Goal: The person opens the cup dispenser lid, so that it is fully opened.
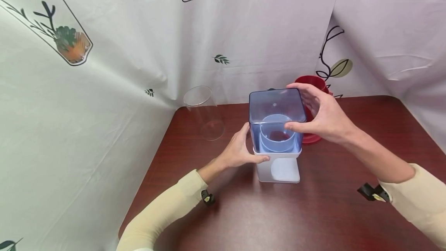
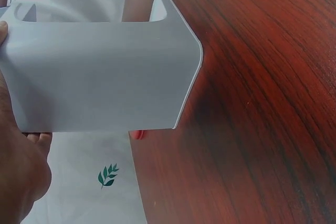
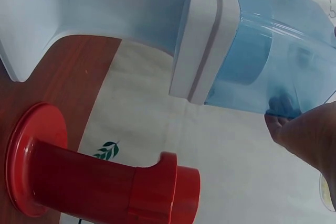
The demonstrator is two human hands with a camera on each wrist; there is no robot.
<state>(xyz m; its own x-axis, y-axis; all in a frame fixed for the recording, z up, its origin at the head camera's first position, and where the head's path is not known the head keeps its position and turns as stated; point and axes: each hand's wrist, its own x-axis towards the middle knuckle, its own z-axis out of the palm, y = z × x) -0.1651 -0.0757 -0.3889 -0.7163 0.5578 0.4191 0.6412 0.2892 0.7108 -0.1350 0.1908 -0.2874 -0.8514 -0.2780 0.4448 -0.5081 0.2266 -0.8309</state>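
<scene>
A white stand [image 1: 265, 171] with a rounded front recess sits upright on the table, a see-through blue square cover [image 1: 277, 105] on top of it. Through the cover shows a round ring [image 1: 277, 142]. My left hand [image 1: 237, 152] grips the stand's upper part from the left, thumb along the front rim where cover and stand meet. On the right, my right hand [image 1: 329, 117] holds the blue cover near its top, thumb on the front face and fingers behind. The right wrist view shows the cover's lower edge [image 3: 223, 90] meeting the white rim.
Just behind my right hand stands a red cylinder on a round foot [image 3: 86, 179]. A clear, open-topped cylinder [image 1: 205, 117] stands at the back left. The dark wood table [image 1: 223, 220] meets a patterned white cloth [image 1: 244, 49] along the back and left.
</scene>
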